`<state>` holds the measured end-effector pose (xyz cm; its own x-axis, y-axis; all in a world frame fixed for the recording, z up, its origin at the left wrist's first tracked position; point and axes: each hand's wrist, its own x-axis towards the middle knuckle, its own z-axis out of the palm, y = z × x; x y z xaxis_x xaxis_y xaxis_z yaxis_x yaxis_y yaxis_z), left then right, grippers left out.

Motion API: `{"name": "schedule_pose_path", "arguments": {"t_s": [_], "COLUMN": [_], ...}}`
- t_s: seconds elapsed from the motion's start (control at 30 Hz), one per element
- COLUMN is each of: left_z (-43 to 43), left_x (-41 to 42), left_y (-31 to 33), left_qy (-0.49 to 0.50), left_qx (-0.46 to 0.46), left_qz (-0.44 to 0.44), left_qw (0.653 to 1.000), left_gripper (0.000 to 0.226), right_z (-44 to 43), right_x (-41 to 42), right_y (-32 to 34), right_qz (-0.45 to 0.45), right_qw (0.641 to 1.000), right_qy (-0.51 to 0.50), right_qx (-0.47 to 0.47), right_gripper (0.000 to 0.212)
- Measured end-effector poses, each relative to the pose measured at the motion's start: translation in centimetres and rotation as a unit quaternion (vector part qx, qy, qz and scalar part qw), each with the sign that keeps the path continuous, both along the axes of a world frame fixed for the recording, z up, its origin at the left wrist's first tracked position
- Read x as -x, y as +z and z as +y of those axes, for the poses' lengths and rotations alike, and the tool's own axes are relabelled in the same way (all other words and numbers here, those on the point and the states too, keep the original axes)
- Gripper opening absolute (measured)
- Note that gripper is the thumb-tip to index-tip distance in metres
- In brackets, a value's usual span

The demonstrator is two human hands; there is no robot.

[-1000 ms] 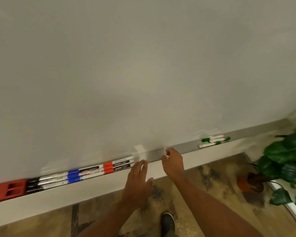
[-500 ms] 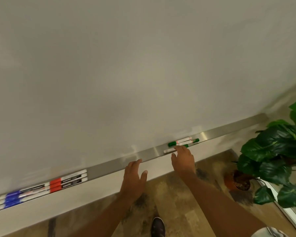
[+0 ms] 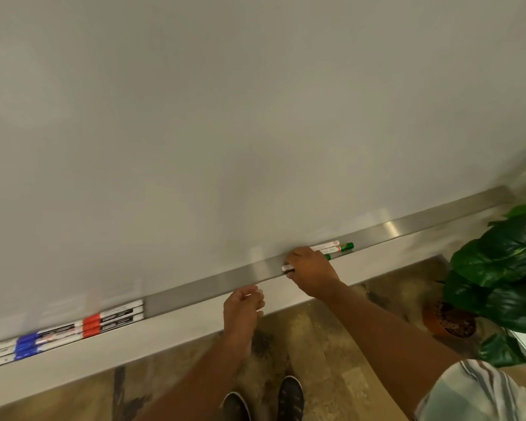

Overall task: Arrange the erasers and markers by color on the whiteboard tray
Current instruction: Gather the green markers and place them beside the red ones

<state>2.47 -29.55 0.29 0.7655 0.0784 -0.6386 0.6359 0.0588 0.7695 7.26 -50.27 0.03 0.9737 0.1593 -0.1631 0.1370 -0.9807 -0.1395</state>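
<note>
Right hand (image 3: 312, 273), right of centre, curled down over green markers (image 3: 336, 248) on tray (image 3: 201, 288), fingers closed around at least one; white barrel end poking out left of knuckles. Probably gathering greens to slide toward sorted run. Left hand (image 3: 243, 308), centre, loosely open, empty, hovering just below tray edge, likely ready to receive or steady. Red markers (image 3: 113, 319) and blue markers (image 3: 47, 338) lower left, already grouped end to end. Eraser not in view. Potted plant (image 3: 504, 278) at right edge.
</note>
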Motion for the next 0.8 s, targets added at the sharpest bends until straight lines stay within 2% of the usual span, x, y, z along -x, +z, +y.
{"name": "schedule_pose_path", "arguments": {"t_s": [0.13,0.4,0.63,0.8], "left_z": [-0.1,0.6,0.5,-0.1], "left_x": [-0.5,-0.8,-1.1,-1.3], "left_y": [0.2,0.8,1.3,1.5], "left_qy": [0.002,-0.016,-0.035,-0.039], "left_qx": [0.038,0.066,0.094,0.114], "left_qz": [0.01,0.004,0.0,0.007], "left_qw": [0.999,0.998,0.995,0.993], "left_gripper": [0.017,0.012,0.012,0.018], "right_z": [0.4,1.2,3.0,4.4], "right_x": [-0.3,-0.4,2.4,5.0], "right_y": [-0.3,0.9,2.2,3.1], "right_qz": [0.011,0.007,-0.129,-0.164], "right_qw": [1.0,1.0,0.99,0.965], "right_qy": [0.014,0.02,0.012,-0.071], "right_qx": [0.014,-0.014,-0.063,-0.192], "right_gripper": [0.022,0.009,0.01,0.008]}}
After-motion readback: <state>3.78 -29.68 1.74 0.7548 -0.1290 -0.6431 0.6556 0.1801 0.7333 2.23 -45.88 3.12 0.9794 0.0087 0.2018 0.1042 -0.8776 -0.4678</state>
